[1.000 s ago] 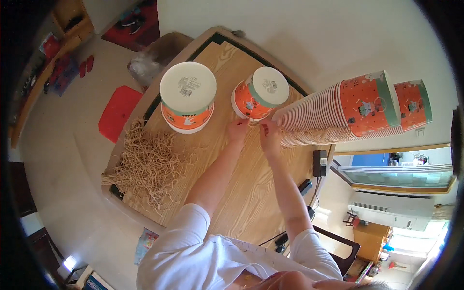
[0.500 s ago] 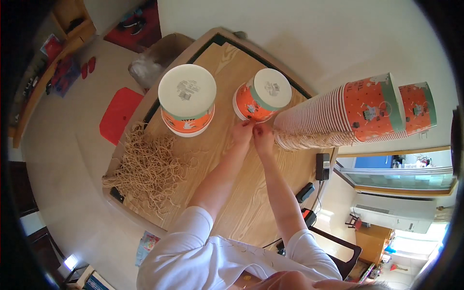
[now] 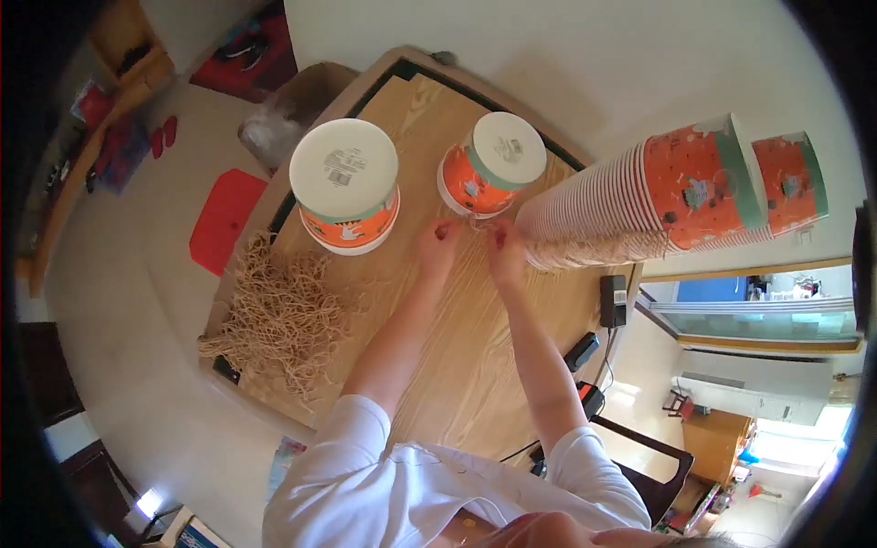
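Observation:
An upside-down orange paper bucket (image 3: 489,183) with a green band and white base stands near the table's far side. Just in front of its lower rim, my left hand (image 3: 439,245) and my right hand (image 3: 504,248) are closed, a short gap apart. A thin pale cord (image 3: 479,217) shows faintly between them at the rim; its ends are hidden in my fingers. To the left stands another upturned bucket, a larger-looking orange paper bucket (image 3: 349,232). A loose heap of tan cords (image 3: 279,320) lies at the table's left corner.
Tall nested stacks of orange paper buckets (image 3: 585,196) rise at the right, with tan cord bundled along the near one. Black power adapters (image 3: 613,301) sit by the table's right edge. A red stool (image 3: 224,221) and a cardboard box (image 3: 315,91) stand beyond the left edge.
My hands were close together at the bucket's rim; they have drawn apart, the left one moving left and the right one slightly right. The view has shifted a little.

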The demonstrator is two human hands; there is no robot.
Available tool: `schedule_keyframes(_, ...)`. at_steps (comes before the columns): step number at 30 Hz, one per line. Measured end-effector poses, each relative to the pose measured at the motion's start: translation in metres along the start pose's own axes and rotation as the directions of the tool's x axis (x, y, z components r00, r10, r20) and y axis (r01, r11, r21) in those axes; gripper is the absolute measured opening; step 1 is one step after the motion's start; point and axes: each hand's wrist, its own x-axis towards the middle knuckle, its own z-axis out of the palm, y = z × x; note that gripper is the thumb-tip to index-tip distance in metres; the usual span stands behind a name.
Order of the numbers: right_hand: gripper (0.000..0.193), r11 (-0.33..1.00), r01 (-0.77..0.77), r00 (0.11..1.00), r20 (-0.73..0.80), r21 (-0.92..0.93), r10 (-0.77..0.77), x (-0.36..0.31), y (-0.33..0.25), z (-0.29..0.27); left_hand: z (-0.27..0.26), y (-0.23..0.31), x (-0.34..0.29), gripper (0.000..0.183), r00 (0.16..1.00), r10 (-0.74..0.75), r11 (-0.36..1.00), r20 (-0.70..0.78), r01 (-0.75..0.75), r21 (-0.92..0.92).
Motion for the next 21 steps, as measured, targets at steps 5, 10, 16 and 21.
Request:
schedule_keyframes(5,0.014,0.979,0.126,0.991,-0.055,0.160,-0.119,-0.019,-0.013,-0.028,-0.046,0.004,-0.046,0.010,0.995,0.058,0.910,0.086,-0.089,0.404)
schedule_keyframes(10,0.013,0.999,0.027,0.978,0.210,-0.028,-0.020,-0.128,0.039,-0.025,-0.083,-0.014,-0.101,0.008,0.887,0.345,0.800,0.308,-0.449,0.397)
schedule_keyframes(16,0.013,0.991,0.135,0.957,0.260,0.000,-0.130,-0.188,0.007,-0.049,-0.146,-0.008,-0.135,0.009,0.960,0.118,0.879,0.255,-0.220,0.423)
schedule_keyframes(21,0.013,0.984,0.056,0.986,0.144,0.172,-0.082,-0.122,-0.062,-0.053,-0.197,0.048,-0.082,0.016,0.921,0.386,0.811,-0.053,-0.311,0.496)
